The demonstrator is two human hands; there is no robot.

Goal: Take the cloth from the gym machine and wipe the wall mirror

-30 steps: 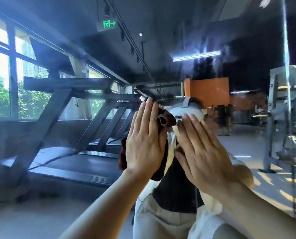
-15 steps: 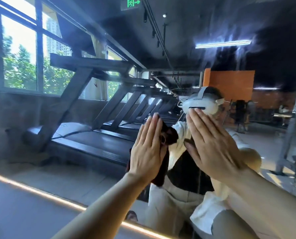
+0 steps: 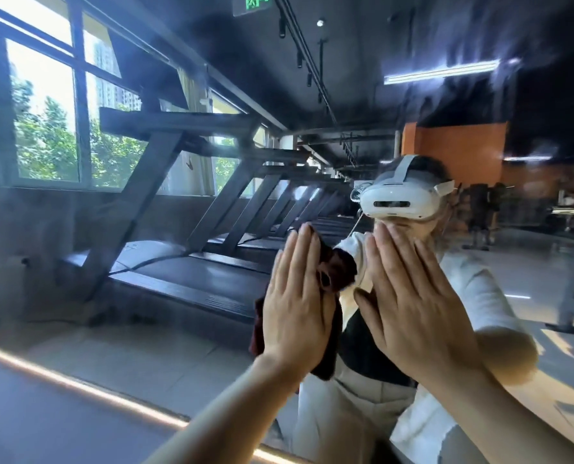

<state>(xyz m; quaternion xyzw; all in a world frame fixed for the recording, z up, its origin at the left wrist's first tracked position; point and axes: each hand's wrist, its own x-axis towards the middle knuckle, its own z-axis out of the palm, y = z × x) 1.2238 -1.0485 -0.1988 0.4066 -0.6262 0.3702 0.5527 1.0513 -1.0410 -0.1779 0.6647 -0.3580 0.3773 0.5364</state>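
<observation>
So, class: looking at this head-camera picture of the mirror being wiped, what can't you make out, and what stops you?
- Cloth: mostly hidden behind the left hand; its full shape is unknown.
- Right hand: whether its palm touches the wall mirror is hidden by the hand itself.
- Both forearms: cut off by the bottom edge.
- Reflected gym background, far right: blurred, the equipment unidentifiable.

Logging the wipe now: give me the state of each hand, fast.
Left hand: open, straight fingers pressing the dark red cloth flat against the wall mirror.
Right hand: open, fingers straight, flat on the mirror, holding nothing.
</observation>
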